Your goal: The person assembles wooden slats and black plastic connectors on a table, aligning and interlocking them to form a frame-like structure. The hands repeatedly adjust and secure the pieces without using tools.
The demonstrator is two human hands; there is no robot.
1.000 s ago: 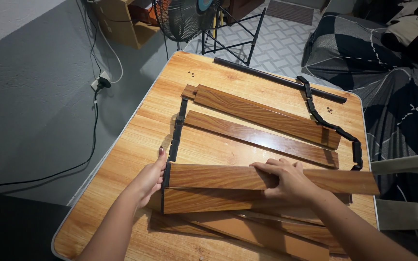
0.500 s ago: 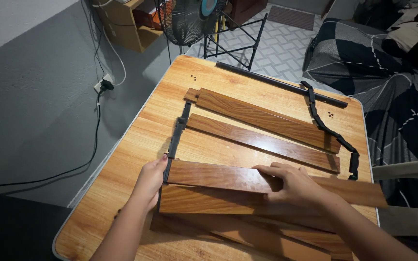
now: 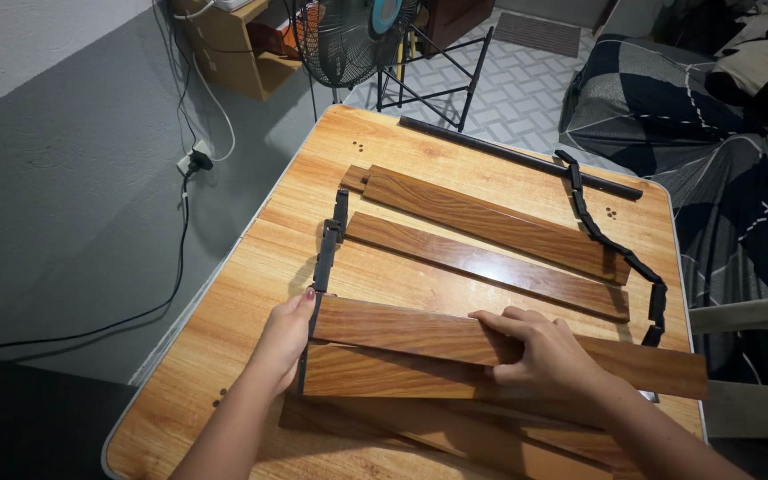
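Note:
Several brown wooden slats lie across a wooden table (image 3: 251, 267). My left hand (image 3: 284, 336) presses against the left end of a near slat (image 3: 402, 331), where it meets a black hinged side strip (image 3: 324, 258). My right hand (image 3: 544, 354) rests flat on top of that same slat, fingers spread and pointing left. Another slat (image 3: 384, 375) lies just below it, partly under my right hand. Two more slats (image 3: 491, 222) lie farther away, apart from both hands. A second black hinged strip (image 3: 620, 244) curves along the right ends of the slats.
A long black bar (image 3: 517, 158) lies near the table's far edge. A standing fan (image 3: 353, 36) and a wooden shelf (image 3: 224, 44) stand beyond the table. A cable (image 3: 184, 213) runs down the grey wall at left. A dark patterned sofa (image 3: 713, 116) is at right.
Both hands have stayed on the near slat; the right hand has slid slightly left along it. The slat's right end has shifted a little.

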